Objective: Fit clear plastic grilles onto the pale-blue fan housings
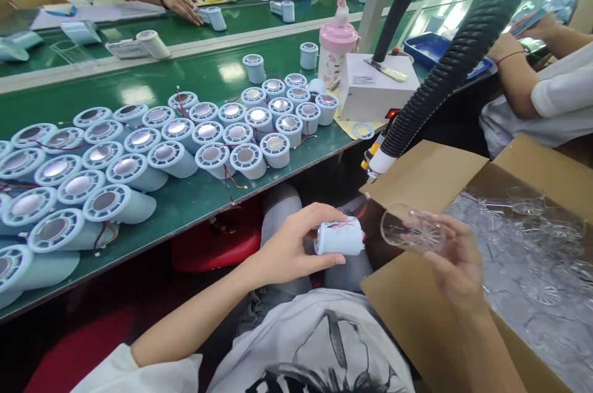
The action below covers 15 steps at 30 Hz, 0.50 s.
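A long green desk (194, 207) runs across the left of the view, crowded with rows of pale blue cylinders (139, 158) lying on their sides, round silver faces up, thin red wires trailing between them. To the right stands an open cardboard box (417, 312) filled with clear plastic pieces (532, 257). A black ribbed hose (454, 53) slants down from the upper right, ending just above the box flap. Behind it on the desk sit a white box unit (370, 93) and a pink bottle (337, 41). Other people's arms work at the far side and at the right edge.

Below the desk edge, over the lap, the left hand (291, 251) has its grip clamped around a white cylinder (339, 238) with red wires, held sideways. Just beside it, the right hand (456, 263) pinches a clear plastic cover (410, 229) between its fingers, over the near box flap; cover and cylinder are near but apart.
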Available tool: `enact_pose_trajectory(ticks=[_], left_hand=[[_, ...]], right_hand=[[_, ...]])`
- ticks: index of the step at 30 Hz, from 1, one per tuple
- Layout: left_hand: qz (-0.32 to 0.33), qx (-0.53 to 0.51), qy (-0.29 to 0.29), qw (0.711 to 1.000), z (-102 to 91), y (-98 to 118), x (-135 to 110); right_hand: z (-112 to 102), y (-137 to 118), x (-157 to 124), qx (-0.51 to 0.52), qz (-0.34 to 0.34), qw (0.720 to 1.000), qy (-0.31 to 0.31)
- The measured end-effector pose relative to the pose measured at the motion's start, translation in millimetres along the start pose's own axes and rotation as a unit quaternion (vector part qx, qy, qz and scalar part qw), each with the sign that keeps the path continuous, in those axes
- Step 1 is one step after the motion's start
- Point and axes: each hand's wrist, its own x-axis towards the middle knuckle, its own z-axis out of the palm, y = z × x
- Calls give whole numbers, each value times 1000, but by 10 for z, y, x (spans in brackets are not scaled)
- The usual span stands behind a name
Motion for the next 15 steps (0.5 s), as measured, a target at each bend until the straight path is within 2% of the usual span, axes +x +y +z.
enact_pose_trajectory(ticks=[3, 7, 11, 15], left_hand=[[4, -48, 5, 999, 28, 26, -78], [-20, -92, 48, 994, 119, 20, -149], [-40, -107, 90, 989, 192, 76, -225], [-111, -145, 103, 978, 240, 159, -299]], right_hand=[[-35, 22, -48, 44, 27, 998, 46], [90, 66, -113, 59, 67, 996, 10], [185, 103, -150, 65, 74, 995, -15], [184, 124, -172, 64, 79, 995, -21]])
